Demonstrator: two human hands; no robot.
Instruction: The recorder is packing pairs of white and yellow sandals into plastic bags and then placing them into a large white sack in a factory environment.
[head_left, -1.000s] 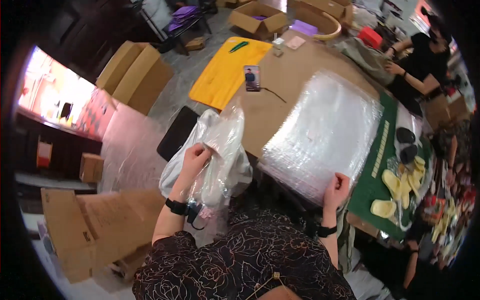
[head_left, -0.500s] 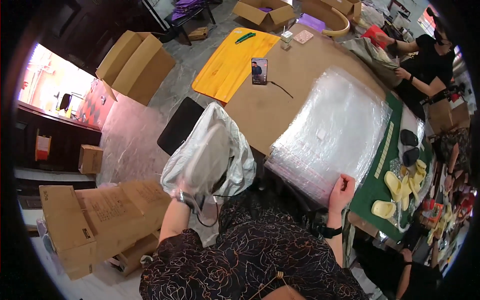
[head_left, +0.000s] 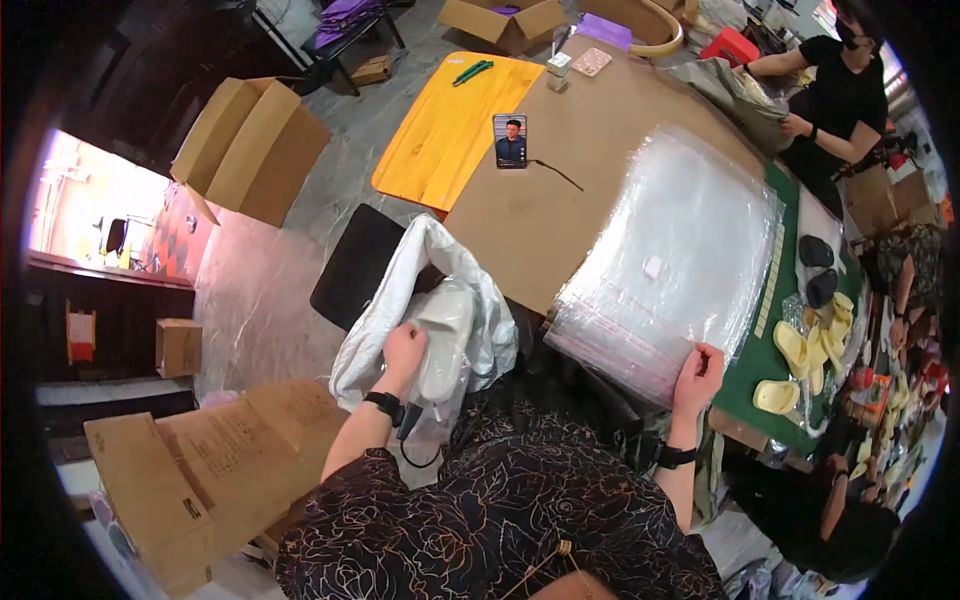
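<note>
A pale slipper (head_left: 447, 318) in a clear plastic bag lies over the opening of a white woven sack (head_left: 362, 352), at the left of the table's near edge. My left hand (head_left: 404, 350) is closed at the slipper's left side, its curled fingertips gripping the bagged slipper. At the table's near right, a flat stack of clear plastic bags (head_left: 680, 220) has a small white piece (head_left: 653, 267) on top. My right hand (head_left: 699, 376) pinches the near right corner of these bags, thumb and fingers together.
A phone (head_left: 510, 141) stands upright on the brown table (head_left: 540, 225). Yellow slippers (head_left: 788, 350) and dark ones (head_left: 818, 270) lie on a green mat at right. Cardboard boxes (head_left: 205, 450) stand at left. A co-worker (head_left: 840, 95) handles grey material at far right.
My left hand has moved right and up against the bagged slipper, which has come down lower into the sack. My right hand has shifted slightly right and up at the bags' corner.
</note>
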